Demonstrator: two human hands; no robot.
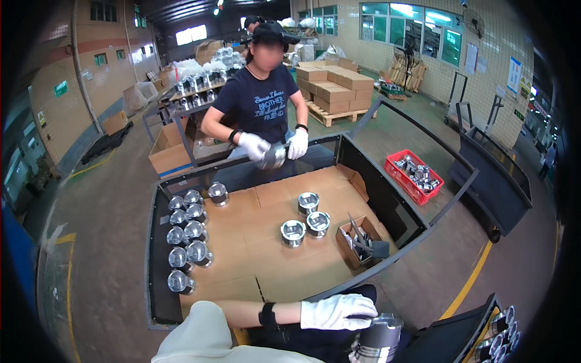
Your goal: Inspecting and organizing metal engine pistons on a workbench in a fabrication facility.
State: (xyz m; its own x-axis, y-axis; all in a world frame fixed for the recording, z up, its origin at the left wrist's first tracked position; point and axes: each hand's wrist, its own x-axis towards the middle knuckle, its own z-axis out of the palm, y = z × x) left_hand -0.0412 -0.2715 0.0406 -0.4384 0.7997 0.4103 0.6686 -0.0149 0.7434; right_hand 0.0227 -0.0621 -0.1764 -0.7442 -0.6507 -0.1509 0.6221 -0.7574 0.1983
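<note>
My left hand (338,312), in a white glove, stretches its fingers flat toward the upper left side of a dark-skirted metal piston (380,340). The piston stands roughly upright near the lower edge, its ring grooves facing down. A bit of my right hand's glove (353,351) shows at the piston's lower left, closed around it; the rest of that hand is hidden. Beyond is a cardboard-lined cart (242,266) with three pistons (318,224) at its middle right and rows of pistons (195,230) along its left side.
Across the cart a co-worker (266,103) in white gloves handles another piston (273,156). A small carton of tools (363,242) sits in the cart's right corner. More pistons (501,339) fill a dark rack at lower right. A red crate (414,176) stands on the floor.
</note>
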